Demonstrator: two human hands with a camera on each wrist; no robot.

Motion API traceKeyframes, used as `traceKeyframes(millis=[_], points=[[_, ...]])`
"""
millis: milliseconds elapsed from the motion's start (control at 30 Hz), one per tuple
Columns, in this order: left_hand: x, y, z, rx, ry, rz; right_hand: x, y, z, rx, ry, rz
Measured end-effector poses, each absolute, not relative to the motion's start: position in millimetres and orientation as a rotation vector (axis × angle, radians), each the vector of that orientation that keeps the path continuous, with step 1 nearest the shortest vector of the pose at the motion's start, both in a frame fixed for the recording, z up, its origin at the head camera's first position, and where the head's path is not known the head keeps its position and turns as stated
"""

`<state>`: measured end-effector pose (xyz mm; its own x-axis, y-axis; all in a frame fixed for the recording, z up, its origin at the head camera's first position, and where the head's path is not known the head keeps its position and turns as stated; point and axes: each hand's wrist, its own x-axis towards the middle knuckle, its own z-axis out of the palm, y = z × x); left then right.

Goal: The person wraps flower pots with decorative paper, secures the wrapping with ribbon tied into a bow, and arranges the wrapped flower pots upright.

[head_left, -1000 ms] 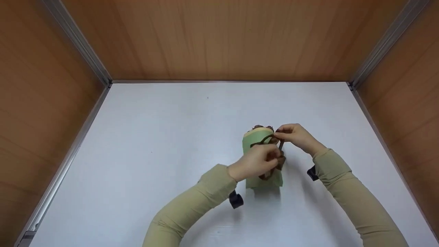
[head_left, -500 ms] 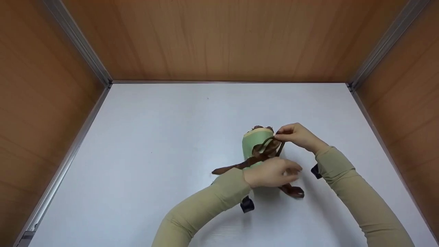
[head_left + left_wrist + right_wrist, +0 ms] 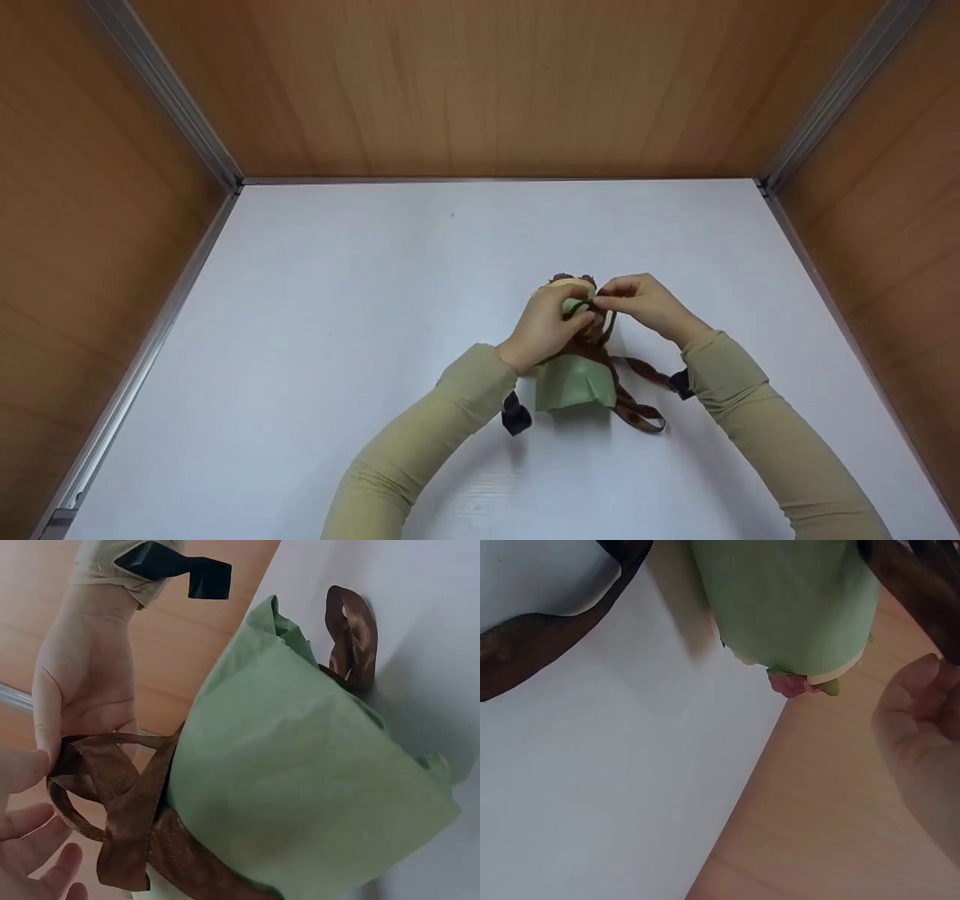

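A small bouquet in green wrapping paper (image 3: 574, 384) is tied round its middle with a brown ribbon (image 3: 127, 806). My right hand (image 3: 651, 306) pinches a ribbon loop between thumb and fingers at the bouquet's upper right; the right wrist view shows this hand (image 3: 922, 739) at the ribbon too. Beside the same loop is my left hand (image 3: 544, 324), its thumb and fingers apart around the loop's edge. In the left wrist view the left hand's fingers (image 3: 37, 844) are spread, and whether they touch the ribbon is unclear. A pink flower (image 3: 791, 684) peeks from the paper's end.
One ribbon tail (image 3: 639, 417) lies on the white table (image 3: 337, 300) to the right of the bouquet. Wooden panels (image 3: 480, 90) stand behind and at both sides. Each wrist carries a black mount (image 3: 516, 414).
My left hand went from the bow to the lower right, then up and left to the loop. Two ribbon tails now show at the right. The right hand keeps its pinch, almost still.
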<state>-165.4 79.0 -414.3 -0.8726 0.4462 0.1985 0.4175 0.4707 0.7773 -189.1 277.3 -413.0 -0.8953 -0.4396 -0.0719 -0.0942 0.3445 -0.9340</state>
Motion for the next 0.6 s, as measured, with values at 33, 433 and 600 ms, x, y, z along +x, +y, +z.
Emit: traceKeyframes(millis=[33, 433, 600], points=[[-166, 80, -416, 0.793, 2.657, 1.4, -188, 277, -413, -0.475, 2.306, -1.567], [-166, 86, -420, 0.669, 2.671, 1.481, -179, 267, -416, -0.417, 2.24, -1.66], [-166, 85, -422, 0.692, 2.643, 1.529, -177, 266, -417, -0.453, 2.231, -1.678]])
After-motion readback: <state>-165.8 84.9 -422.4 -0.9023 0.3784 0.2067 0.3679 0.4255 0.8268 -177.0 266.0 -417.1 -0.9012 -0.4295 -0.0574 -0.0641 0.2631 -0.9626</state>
